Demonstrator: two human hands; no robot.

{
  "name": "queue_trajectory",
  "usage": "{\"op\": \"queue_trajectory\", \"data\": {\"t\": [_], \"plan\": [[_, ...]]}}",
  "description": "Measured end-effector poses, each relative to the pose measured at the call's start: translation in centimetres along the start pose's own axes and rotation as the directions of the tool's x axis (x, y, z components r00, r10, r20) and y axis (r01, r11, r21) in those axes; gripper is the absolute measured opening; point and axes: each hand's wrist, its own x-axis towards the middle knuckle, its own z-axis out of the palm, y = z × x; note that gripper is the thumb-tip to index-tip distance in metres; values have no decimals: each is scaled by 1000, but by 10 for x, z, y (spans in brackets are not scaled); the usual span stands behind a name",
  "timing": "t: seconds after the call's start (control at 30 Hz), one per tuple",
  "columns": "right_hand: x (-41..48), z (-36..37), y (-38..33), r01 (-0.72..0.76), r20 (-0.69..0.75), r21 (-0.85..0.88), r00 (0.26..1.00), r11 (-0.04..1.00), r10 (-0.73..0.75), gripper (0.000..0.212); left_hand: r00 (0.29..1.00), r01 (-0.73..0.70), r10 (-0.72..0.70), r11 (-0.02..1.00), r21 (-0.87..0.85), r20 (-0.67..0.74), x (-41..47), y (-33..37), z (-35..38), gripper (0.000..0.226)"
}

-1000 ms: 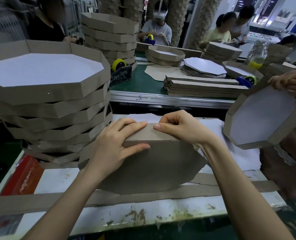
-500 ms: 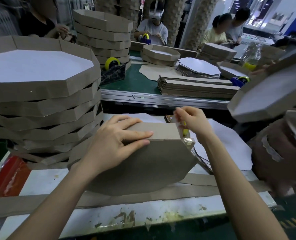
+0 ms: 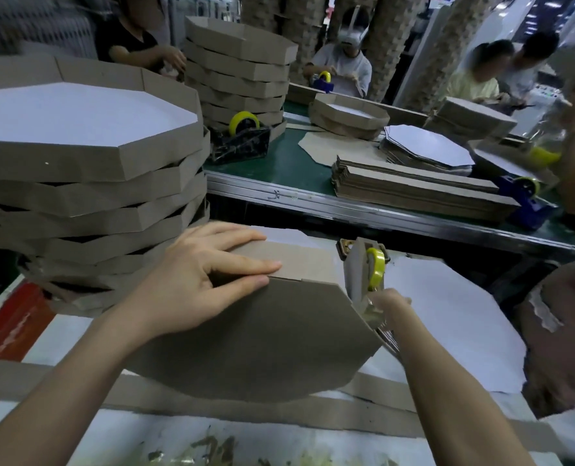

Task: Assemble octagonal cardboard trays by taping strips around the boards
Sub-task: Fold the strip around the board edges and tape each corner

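Head view places the octagonal board (image 3: 262, 341) at frame centre on the bench (image 3: 178, 442), brown face toward us and apparently tipped up off the surface, with a cardboard strip (image 3: 299, 260) folded over its top edge. The joint between strip and board runs from 9 o'clock to 3 o'clock; this is the axis on which the coming move depends. Our left hand (image 3: 205, 284) lies toward the 9 o'clock end of that joint, fingers straight and flat on the strip, thumb on the board face, pressing the two parts together without gripping either. Our right hand (image 3: 385, 304) is at the 3 o'clock end, just beside the board's upper right corner, with its fingers closed on what we read as a clear tape end (image 3: 373, 316) (the hand is blurred, so the pinch is a judgement). The tape dispenser (image 3: 363, 267) stands at 12 o'clock from that hand, close against the strip. We judge the right hand to be the nearer one to that corner, so the tape would be laid over the joint there while the left hand holds alignment. A stack of finished trays (image 3: 87, 169) stands at 10 o'clock, and a loose strip (image 3: 212, 408) lies across the bench at 6 o'clock.
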Motion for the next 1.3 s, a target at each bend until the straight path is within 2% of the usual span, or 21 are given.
{"op": "queue_trajectory", "data": {"t": [0.1, 0.17, 0.23, 0.3, 0.37, 0.43, 0.5, 0.53, 0.6, 0.97, 1.13, 1.3], "plan": [[9, 2, -5, -10, -12, -77, 1000, 997, 9, 27, 1000, -3, 3, 1000, -8, -6, 4, -3, 2, 31], [16, 2, -8, -17, -33, -68, 999, 998, 15, 27, 1000, 0, 0, 1000, -4, -11, 5, -4, 4, 31], [25, 0, -9, -2, -17, 94, 1000, 996, 3, 30, 1000, 11, -11, 1000, 3, -15, 7, -3, 5, 30], [33, -2, -8, -6, -9, 321, 1000, 947, 9, 25, 1000, 22, -21, 1000, 11, -23, 9, -2, 6, 31], [30, -5, -5, -31, -24, 576, 998, 817, 55, 14, 999, 22, -21, 999, 24, -37, 10, -1, 7, 31], [24, -6, 0, -16, -41, 768, 996, 640, 74, 15, 999, 19, -18, 999, 28, -49, 10, 0, 8, 31], [16, -1, 10, -2, -59, 850, 993, 526, 100, 19, 998, 26, -25, 999, 21, -58, 11, 0, 9, 31], [13, 5, 18, 3, -73, 863, 990, 505, 120, 19, 998, 31, -30, 999, 18, -63, 11, 0, 9, 31], [9, 21, 36, 17, -103, 863, 984, 505, 143, 21, 996, 42, -41, 999, 13, -75, 11, 0, 10, 31], [2, 47, 71, 110, -173, 851, 982, 513, 78, 19, 995, 45, -44, 999, 13, -86, 13, 2, 14, 30], [3, 49, 74, 180, -244, 783, 969, 595, 28, 18, 995, 49, -47, 999, 15, -82, 10, 3, 13, 30], [3, 59, 98, 111, -225, 747, 970, 655, 93, 22, 997, 44, -41, 998, 34, -66, 7, 5, 12, 31]]}}
